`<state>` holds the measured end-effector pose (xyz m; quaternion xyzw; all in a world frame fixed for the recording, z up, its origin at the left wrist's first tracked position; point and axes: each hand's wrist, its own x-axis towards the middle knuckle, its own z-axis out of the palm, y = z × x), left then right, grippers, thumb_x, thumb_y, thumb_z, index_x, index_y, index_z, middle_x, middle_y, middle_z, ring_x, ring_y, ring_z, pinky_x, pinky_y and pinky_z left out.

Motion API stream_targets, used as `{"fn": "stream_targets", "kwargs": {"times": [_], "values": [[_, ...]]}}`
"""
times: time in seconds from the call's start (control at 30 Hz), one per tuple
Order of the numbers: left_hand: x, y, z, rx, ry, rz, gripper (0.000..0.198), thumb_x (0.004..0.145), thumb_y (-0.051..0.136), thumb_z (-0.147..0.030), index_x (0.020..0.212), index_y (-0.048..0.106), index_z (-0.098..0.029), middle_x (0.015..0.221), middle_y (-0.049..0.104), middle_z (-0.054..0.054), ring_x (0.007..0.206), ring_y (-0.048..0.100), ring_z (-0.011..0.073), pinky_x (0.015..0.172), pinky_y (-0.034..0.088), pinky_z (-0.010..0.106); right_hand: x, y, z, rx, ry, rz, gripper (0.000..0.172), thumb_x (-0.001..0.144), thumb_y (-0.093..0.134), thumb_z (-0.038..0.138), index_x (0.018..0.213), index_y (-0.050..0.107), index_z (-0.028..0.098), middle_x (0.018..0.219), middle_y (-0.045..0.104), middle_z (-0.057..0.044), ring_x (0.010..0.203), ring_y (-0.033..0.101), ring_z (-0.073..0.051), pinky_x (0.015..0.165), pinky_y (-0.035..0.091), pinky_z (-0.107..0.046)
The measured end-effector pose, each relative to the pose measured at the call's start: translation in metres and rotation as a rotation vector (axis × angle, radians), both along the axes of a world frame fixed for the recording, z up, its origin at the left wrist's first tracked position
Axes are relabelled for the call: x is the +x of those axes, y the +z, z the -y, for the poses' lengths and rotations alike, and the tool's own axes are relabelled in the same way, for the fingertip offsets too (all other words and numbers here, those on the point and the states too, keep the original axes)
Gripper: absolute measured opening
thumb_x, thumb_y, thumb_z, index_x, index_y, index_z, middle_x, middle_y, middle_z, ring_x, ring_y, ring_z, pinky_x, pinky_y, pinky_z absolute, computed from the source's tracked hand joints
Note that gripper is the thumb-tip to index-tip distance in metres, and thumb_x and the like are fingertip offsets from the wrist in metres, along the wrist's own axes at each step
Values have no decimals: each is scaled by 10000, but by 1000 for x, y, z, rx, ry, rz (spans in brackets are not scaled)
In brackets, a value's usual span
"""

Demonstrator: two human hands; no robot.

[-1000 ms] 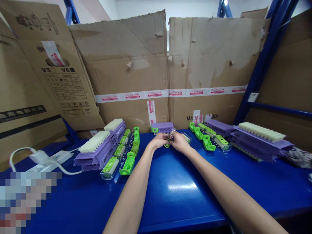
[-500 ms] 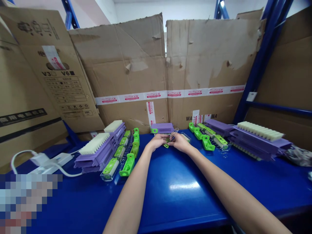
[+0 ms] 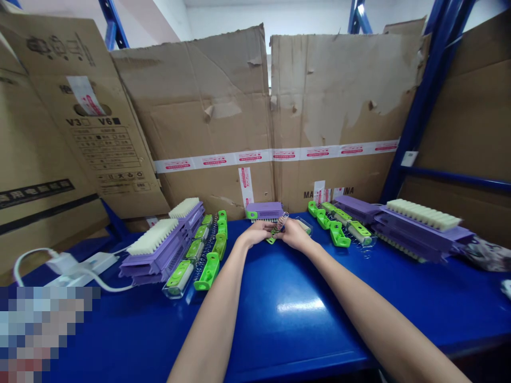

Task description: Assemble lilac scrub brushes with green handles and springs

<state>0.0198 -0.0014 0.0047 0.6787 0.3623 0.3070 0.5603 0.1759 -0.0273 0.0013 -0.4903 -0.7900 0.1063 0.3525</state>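
My left hand (image 3: 256,234) is closed in a pinch on a small green plastic part (image 3: 271,240), mostly hidden by the fingers. From the other side, my right hand (image 3: 295,235) has its fingers closed round the lower end of a metal coil spring (image 3: 283,218), which slants up above the green part. Whether the spring touches that part I cannot tell. Just behind both hands lies a purple brush block (image 3: 265,209) with bristles facing down and a green tab at its left end. A clear case with a pale insert (image 3: 305,226) sits beyond my right hand.
Purple brush blocks with cream bristles (image 3: 154,237) are stacked at left, near a white power strip (image 3: 93,263). More purple brush blocks (image 3: 423,226) stand at right. Green brackets (image 3: 208,271), springs and clear cases (image 3: 361,232) line both sides. Cardboard (image 3: 215,127) walls the blue table (image 3: 295,335).
Between my fingers the spring has shifted slightly left and down. The green part has tilted a little, while both hands stay close together in nearly the same place.
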Motion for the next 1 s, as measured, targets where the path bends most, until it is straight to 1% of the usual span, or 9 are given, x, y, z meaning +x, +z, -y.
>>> {"fn": "stream_targets", "kwargs": {"times": [0.17,0.27,0.33,0.4,0.5,0.57,0.77,0.87,1.0], "values": [[0,2,1,29,-37,-84,533,531,551,30,1010,702,-149,850,720,15,777,614,144,686,431,219,1,-4,-5,-38,-131,54,273,600,763,262,748,545,188,756,601,2,659,527,-138,561,319,-220],[0,2,2,7,-50,-78,541,523,539,28,1008,703,-147,850,721,13,776,614,137,690,421,210,2,-4,-6,-59,-159,56,293,592,766,295,743,535,194,733,595,7,635,512,-127,540,292,-213],[-1,3,2,-22,-67,-48,548,512,528,29,998,705,-151,860,721,16,792,621,140,698,424,208,3,-4,-5,-93,-135,36,266,606,751,300,727,539,197,690,593,18,609,506,-122,529,287,-212],[-1,2,2,-48,-69,-9,562,499,525,33,999,702,-152,879,721,30,802,628,145,711,433,216,4,-4,-5,-112,-76,-13,219,628,728,294,698,546,194,651,592,26,602,510,-121,532,301,-211],[-3,1,0,-94,17,48,609,471,524,47,1028,686,-139,913,716,66,791,634,151,712,448,233,4,-6,-5,-116,22,-109,168,662,686,293,647,560,183,617,598,29,607,526,-124,556,344,-215],[-5,-1,-2,-126,67,80,634,458,524,50,1047,676,-131,922,714,85,774,635,155,686,453,237,4,-7,-6,-121,55,-135,147,668,667,285,635,575,176,607,602,30,606,533,-126,564,361,-219],[-8,0,1,-118,23,155,585,486,554,26,1037,679,-127,901,716,76,733,624,131,644,443,207,4,-9,-7,-176,92,-164,83,642,640,221,648,581,162,608,597,26,583,525,-113,555,383,-211],[-8,1,3,-130,53,158,564,502,558,14,1037,678,-120,907,714,81,697,618,116,627,440,199,4,-9,-6,-180,101,-194,59,631,603,169,677,567,162,600,582,25,566,516,-106,542,394,-204],[-9,1,3,-137,73,169,569,506,538,14,1042,674,-120,904,711,77,701,614,112,625,443,197,4,-9,-6,-173,108,-231,144,620,523,98,741,568,162,599,578,28,553,515,-100,533,394,-195]]}}
